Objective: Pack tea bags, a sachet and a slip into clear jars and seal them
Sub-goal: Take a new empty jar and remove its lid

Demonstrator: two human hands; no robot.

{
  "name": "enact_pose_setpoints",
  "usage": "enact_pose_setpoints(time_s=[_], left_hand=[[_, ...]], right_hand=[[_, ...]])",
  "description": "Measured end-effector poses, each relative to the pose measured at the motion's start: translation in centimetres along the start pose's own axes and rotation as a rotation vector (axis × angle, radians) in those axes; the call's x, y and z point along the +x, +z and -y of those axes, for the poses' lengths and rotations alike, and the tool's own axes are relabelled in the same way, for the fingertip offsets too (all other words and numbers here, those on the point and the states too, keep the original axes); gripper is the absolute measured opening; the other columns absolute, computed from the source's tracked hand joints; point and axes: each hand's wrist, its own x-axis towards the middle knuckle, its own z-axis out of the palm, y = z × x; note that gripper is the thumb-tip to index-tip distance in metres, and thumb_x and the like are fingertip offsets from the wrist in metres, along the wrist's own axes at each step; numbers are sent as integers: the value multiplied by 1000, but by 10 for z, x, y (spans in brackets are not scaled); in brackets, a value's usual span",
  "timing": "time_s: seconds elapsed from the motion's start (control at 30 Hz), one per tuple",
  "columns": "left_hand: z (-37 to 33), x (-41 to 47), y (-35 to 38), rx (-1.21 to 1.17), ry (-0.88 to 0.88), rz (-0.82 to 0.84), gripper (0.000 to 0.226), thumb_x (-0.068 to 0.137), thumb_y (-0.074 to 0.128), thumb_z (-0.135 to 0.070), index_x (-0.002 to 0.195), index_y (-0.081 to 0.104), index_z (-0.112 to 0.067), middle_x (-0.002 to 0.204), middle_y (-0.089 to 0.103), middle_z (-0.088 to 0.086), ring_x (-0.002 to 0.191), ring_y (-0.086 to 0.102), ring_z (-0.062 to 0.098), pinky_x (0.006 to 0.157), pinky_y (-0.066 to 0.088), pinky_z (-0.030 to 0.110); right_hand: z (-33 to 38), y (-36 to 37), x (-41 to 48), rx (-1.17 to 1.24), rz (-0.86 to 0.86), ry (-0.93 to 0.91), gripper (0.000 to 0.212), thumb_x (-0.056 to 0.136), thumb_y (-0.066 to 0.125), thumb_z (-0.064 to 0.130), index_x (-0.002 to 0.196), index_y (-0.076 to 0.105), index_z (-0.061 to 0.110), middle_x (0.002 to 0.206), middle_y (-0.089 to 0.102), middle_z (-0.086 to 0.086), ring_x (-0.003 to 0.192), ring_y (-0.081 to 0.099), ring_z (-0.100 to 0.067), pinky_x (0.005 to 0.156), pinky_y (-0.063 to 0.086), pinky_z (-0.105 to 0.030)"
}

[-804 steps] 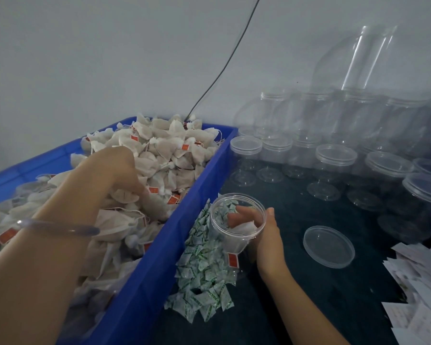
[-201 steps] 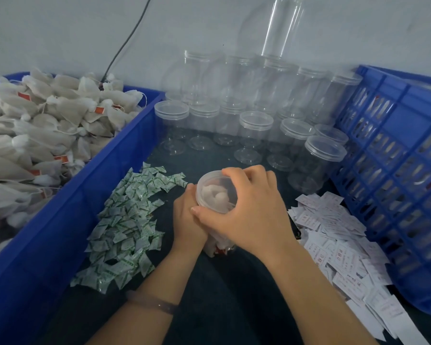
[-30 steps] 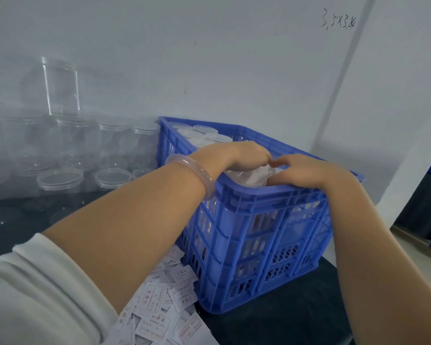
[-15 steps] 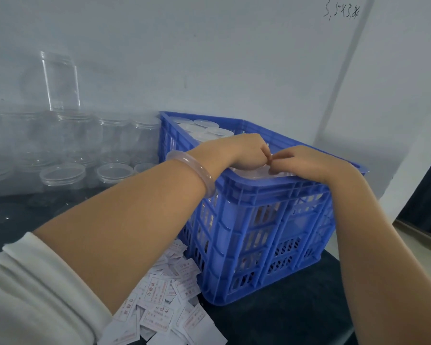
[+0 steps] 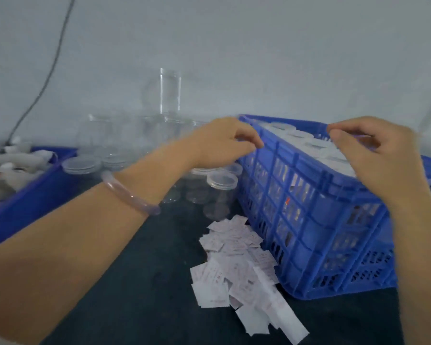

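A blue slatted crate on the right holds several sealed jars, whose white lids show above its rim. My left hand hovers at the crate's near-left rim with loosely curled fingers and nothing in it. Over the jars in the crate, my right hand also has curled fingers and holds nothing visible. White paper slips lie in a heap on the dark table beside the crate. Empty clear jars with lids stand behind my left arm.
A blue bin with white tea bags sits at the far left. More empty jars are stacked against the grey wall. A black cable runs down the wall. Dark tabletop shows between the bin and the crate.
My hands were together over a jar inside the crate; now they have come apart and lifted, both without anything in them. The view has swung left, bringing the tea bag bin into sight.
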Motion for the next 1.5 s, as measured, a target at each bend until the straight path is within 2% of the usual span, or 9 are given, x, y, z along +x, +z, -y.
enact_pose_setpoints(time_s=[0.13, 0.43, 0.53, 0.63, 0.83, 1.1, 1.27, 1.37, 1.5], left_hand=[[75, -58, -16, 14, -319, -158, 28, 96, 53, -17, 121, 64, -17, 116, 65, -6, 104, 57, 5, 90, 36, 15], [198, -151, 9, -1, -762, -73, 49, 95, 54, -25, 142, 42, -18, 146, 45, 3, 133, 43, 16, 106, 34, 27], [216, -139, 13, -69, -751, -136, 53, 94, 54, -25, 145, 38, -21, 148, 41, 2, 134, 40, 16, 100, 35, 24], [223, -107, 14, -126, -701, -229, 57, 93, 56, -25, 146, 34, -24, 147, 42, 2, 131, 43, 16, 92, 31, 20], [223, -12, -14, -207, -583, -365, 63, 93, 56, -28, 149, 28, -19, 150, 38, 7, 134, 40, 20, 103, 36, 30], [245, 107, -75, -103, -482, -599, 62, 95, 52, -25, 150, 26, -14, 153, 31, 6, 139, 33, 22, 105, 29, 28], [261, 138, -88, -201, -508, -634, 75, 90, 58, -32, 151, 19, -13, 150, 34, 7, 133, 40, 25, 89, 31, 25], [265, 143, -89, -257, -509, -629, 81, 86, 63, -36, 151, 19, -14, 150, 35, 6, 134, 40, 23, 89, 30, 24], [253, 133, -94, -275, -452, -678, 80, 84, 68, -34, 149, 25, -16, 147, 39, 6, 134, 40, 20, 93, 30, 22]], right_hand=[[52, 86, -7, 241, 185, -98, 11, 88, 64, 21, 84, 70, 30, 81, 68, 25, 79, 63, 8, 75, 45, -6], [20, 272, -47, 93, 589, 265, 7, 89, 65, 23, 90, 70, 29, 84, 64, 19, 83, 62, -3, 77, 47, -19], [10, 294, -50, 43, 619, 271, 9, 88, 65, 27, 93, 70, 31, 81, 59, 24, 76, 55, 10, 63, 36, -5], [10, 308, -34, 52, 596, 276, 13, 88, 65, 25, 99, 71, 27, 83, 61, 20, 80, 60, 1, 69, 42, -15], [18, 329, 45, 89, 478, 231, 29, 92, 62, 23, 119, 65, 14, 100, 63, 5, 85, 54, -5, 64, 34, -4], [6, 370, 152, 106, 268, 237, 44, 96, 56, 28, 134, 49, 7, 128, 56, -10, 113, 54, -21, 87, 37, -24], [-1, 391, 177, 187, 109, 267, 42, 93, 59, 28, 128, 47, 7, 131, 49, -11, 101, 53, -19, 77, 32, -21], [-5, 393, 185, 281, 148, 309, 51, 92, 60, 27, 136, 41, 9, 136, 50, -11, 116, 54, -22, 83, 36, -24], [1, 379, 184, 348, 144, 311, 57, 89, 66, 32, 137, 42, 15, 124, 54, -2, 98, 54, -12, 66, 37, -13]])
